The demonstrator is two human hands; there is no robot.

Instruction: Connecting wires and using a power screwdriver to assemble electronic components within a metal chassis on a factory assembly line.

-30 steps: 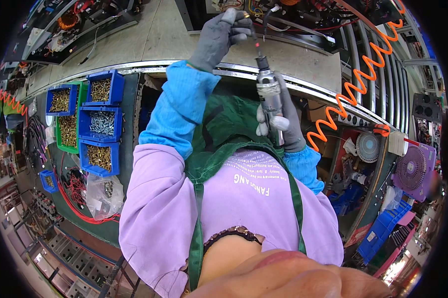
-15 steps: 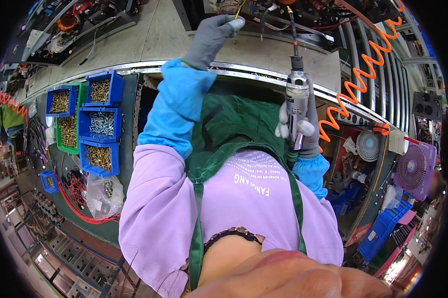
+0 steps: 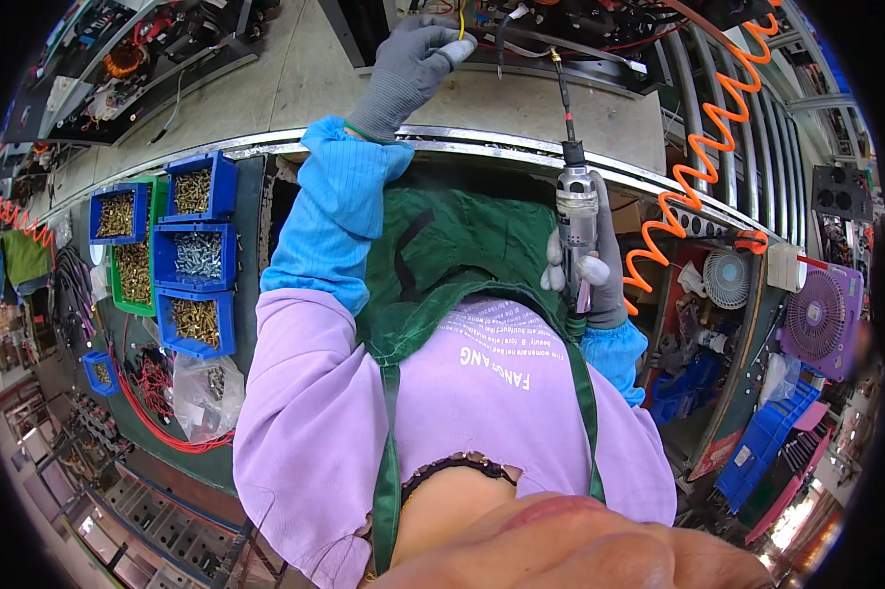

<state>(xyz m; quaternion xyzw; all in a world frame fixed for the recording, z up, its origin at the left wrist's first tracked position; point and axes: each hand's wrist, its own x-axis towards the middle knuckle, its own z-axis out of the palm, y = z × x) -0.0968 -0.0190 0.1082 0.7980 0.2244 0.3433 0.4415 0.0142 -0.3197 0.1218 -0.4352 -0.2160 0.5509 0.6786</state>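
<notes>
My left hand (image 3: 413,74), in a grey glove, is closed at the far side of the bench. Thumb and fingers pinch a yellow wire (image 3: 462,22) that runs into a dark metal chassis (image 3: 599,79) with wiring inside. My right hand (image 3: 604,265), gloved too, wraps round a silver power screwdriver (image 3: 577,211). Its long bit points away from me, with a small brass-coloured screw (image 3: 554,56) at the tip. That tip stands close to the chassis edge; whether it touches anything I cannot tell. A black cable (image 3: 500,49) hangs between the wire and the bit.
To the left stand blue bins (image 3: 199,257) and a green bin (image 3: 133,285) of screws, a plastic bag (image 3: 207,398) and red wires (image 3: 153,383). An orange coiled hose (image 3: 702,157) crosses at right, near metal rails (image 3: 756,147) and a purple fan (image 3: 820,319). Another chassis (image 3: 119,88) sits far left.
The screwdriver has drawn back toward me and slightly left, so the screw at its tip now shows against the chassis edge. My left hand, still on the yellow wire, has shifted slightly.
</notes>
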